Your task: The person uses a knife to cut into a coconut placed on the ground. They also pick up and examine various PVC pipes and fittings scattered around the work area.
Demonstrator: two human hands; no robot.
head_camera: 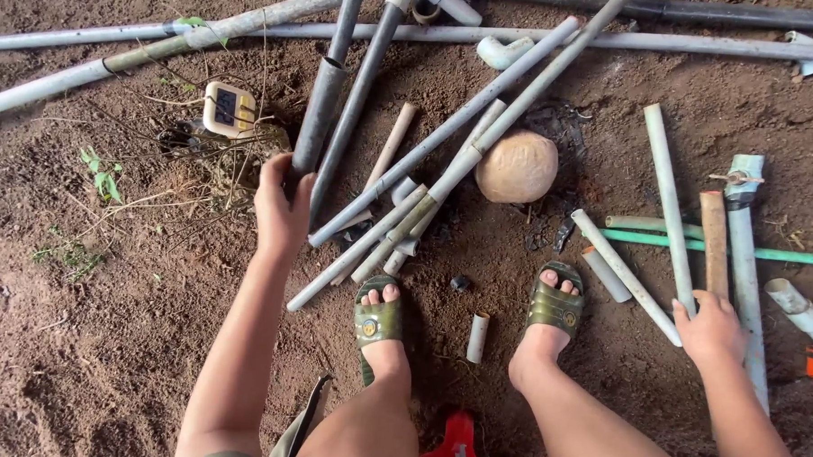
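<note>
In the upper-left middle of the frame your left hand point(281, 206) grips the dark grey pipe point(318, 117), whose length runs up and away, while your right hand point(711, 329) at lower right closes on a white pipe point(668, 206).

I'm outdoors, looking down on bare reddish-brown ground point(104, 362), loose and crumbly, damp-looking in places. No walls, no furniture, only earth. Daylight is soft and even, with no hard shadows. At my left a few small green weeds point(102, 175) poke out of the soil, and dry twigs and roots point(212, 163) lie tangled near them. A round tan stone point(517, 167) sits half bedded in the dirt ahead of me, with a patch of dark, charred-looking soil point(559, 126) just beside it.
</note>
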